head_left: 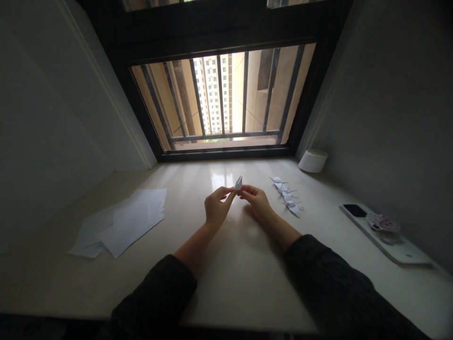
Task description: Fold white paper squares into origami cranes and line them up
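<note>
Between my two hands, above the pale sill, is a small folded piece of white paper (pixel 239 183) with two narrow points standing up. My left hand (pixel 217 205) pinches its left side between thumb and fingers. From the other side, my right hand (pixel 257 200) pinches it too, and the fingertips of both hands nearly meet. Fingers cover the lower part of the folded paper. To the right of my right hand, several small folded paper cranes (pixel 286 196) sit in a slanting row.
Loose sheets of white paper (pixel 132 217) overlap on the left of the sill (pixel 233 293). A phone (pixel 385 236) with a round pinkish grip lies at the right. A white rounded container (pixel 313 161) stands in the back right corner, by the dark-framed, barred window (pixel 226 153).
</note>
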Tool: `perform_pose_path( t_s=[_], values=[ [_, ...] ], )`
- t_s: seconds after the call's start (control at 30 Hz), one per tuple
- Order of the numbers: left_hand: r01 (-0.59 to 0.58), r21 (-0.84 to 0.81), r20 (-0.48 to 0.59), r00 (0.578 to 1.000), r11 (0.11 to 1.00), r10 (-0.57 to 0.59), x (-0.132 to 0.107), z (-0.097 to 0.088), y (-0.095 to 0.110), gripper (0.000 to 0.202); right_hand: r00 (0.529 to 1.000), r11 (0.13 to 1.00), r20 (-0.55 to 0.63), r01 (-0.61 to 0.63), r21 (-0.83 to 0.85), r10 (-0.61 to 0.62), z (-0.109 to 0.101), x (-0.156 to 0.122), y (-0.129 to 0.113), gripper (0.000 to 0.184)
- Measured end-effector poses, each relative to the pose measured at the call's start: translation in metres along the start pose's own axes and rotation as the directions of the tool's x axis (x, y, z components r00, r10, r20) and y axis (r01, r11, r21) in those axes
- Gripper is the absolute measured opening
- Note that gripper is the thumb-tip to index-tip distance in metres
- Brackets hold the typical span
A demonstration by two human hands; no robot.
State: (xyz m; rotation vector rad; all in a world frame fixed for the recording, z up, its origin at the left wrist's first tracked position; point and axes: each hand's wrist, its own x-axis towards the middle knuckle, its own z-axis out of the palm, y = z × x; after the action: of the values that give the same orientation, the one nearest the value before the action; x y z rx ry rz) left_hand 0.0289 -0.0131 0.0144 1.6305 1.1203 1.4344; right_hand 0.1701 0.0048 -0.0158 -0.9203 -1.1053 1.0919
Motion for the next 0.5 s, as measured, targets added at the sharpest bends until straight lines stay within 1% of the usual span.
perform_pose_path(
  t_s=[0.07,0.17,0.33,0.4,0.5],
  values=[
    [0.013,-0.013,0.002,1.000,1.000,-0.013,0.000,0.000,-0.002,0.019,0.999,1.000,0.031,-0.013,0.016,0.012,0.000,0.000,0.000,0.028],
    [0.077,-0.089,0.001,0.997,0.993,-0.078,0.001,0.002,-0.005,0.022,0.999,0.999,0.043,-0.031,0.027,0.029,0.000,0.000,0.002,0.027],
    [0.175,-0.243,0.006,0.984,0.954,-0.179,0.006,0.002,-0.012,0.039,0.998,0.997,0.025,-0.060,0.039,0.059,0.003,-0.001,0.001,0.029],
    [0.200,-0.254,0.017,0.979,0.946,-0.202,0.008,0.002,-0.015,0.041,0.998,0.998,0.018,-0.056,0.037,0.056,0.005,-0.002,-0.001,0.029],
    [0.216,-0.220,0.042,0.976,0.951,-0.212,0.010,0.000,-0.021,0.042,0.999,1.000,0.012,-0.030,0.009,0.029,0.007,-0.005,-0.004,0.032]
  ],
)
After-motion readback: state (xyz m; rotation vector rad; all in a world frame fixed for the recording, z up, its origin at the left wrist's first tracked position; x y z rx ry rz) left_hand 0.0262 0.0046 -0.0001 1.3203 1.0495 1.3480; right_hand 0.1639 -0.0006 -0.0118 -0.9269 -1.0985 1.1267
